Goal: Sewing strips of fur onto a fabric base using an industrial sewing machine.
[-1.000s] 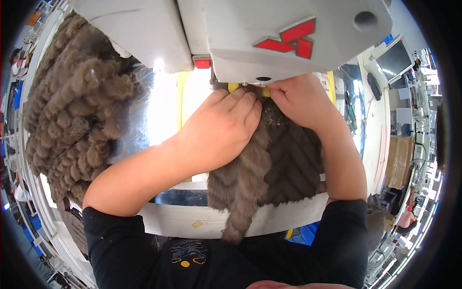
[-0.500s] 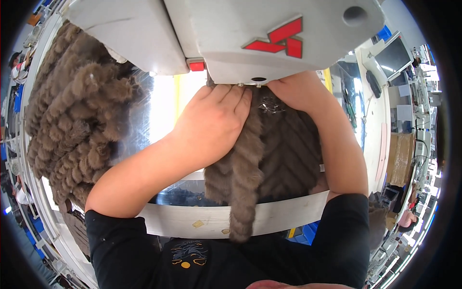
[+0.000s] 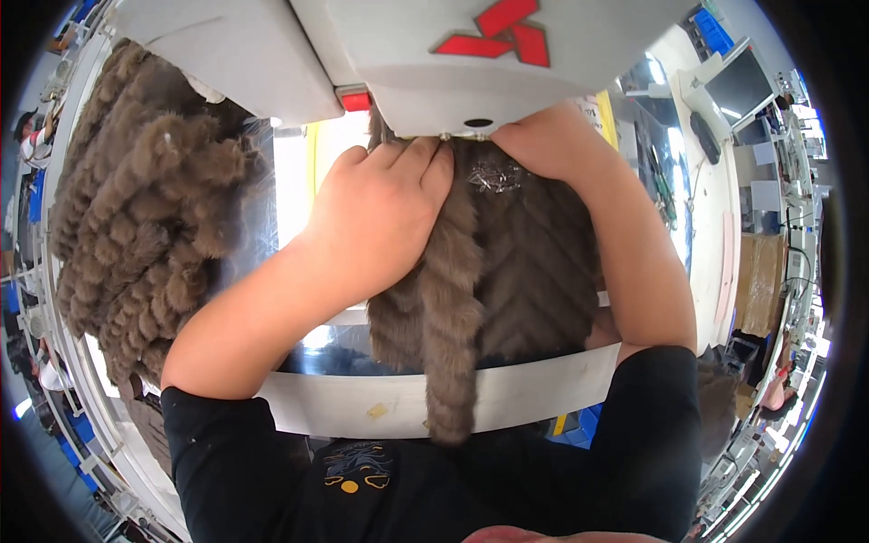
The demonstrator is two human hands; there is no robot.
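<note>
I see both hands pressing the brown fur piece (image 3: 507,281) flat on the tabletop (image 3: 407,398) under the grey sewing machine (image 3: 434,63). Left hand (image 3: 385,213) and right hand (image 3: 543,145) lie palm-down on it, fingers together; fur pile (image 3: 145,235) sits left

Brown fur piece (image 3: 507,271) — flat, chevron-ribbed.
</note>
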